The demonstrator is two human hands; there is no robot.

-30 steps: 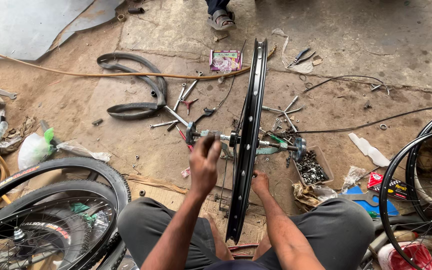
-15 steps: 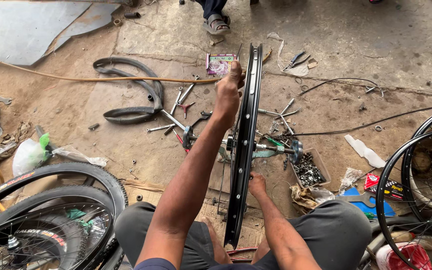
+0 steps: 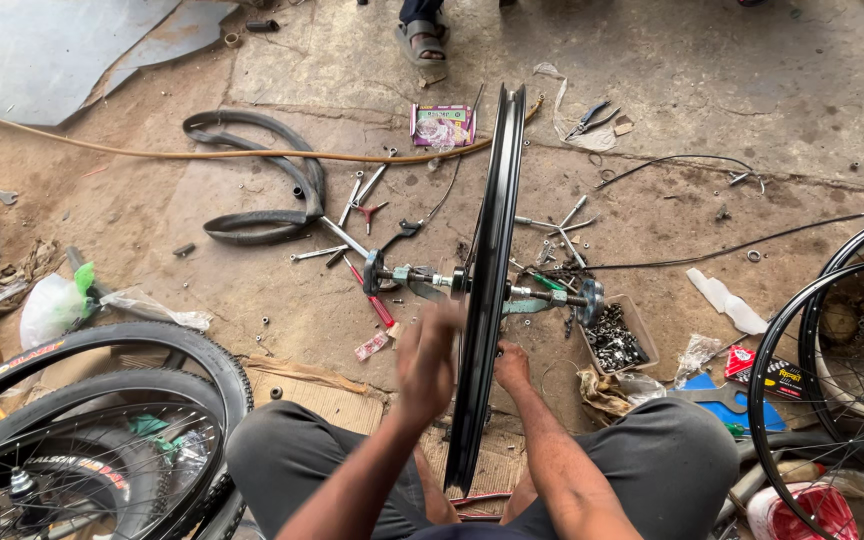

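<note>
Rim (image 3: pixel 490 270) stands upright, edge-on; left hand (image 3: pixel 427 360) blurred beside it, grip unclear; right hand (image 3: pixel 512 367) touches it, grip hidden.

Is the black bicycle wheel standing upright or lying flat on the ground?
Upright. The black wheel stands on edge between the person's knees, its rim seen edge-on, axle horizontal. The left hand and right hand are beside it.

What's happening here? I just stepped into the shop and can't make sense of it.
A person sits on the floor with a black bicycle rim standing upright on a stand between their knees. The left hand is blurred beside the rim's left face; the right hand rests low against its right side. A small tray of nuts and bolts, loose tools, an inner tube and other wheels lie around them.
</note>
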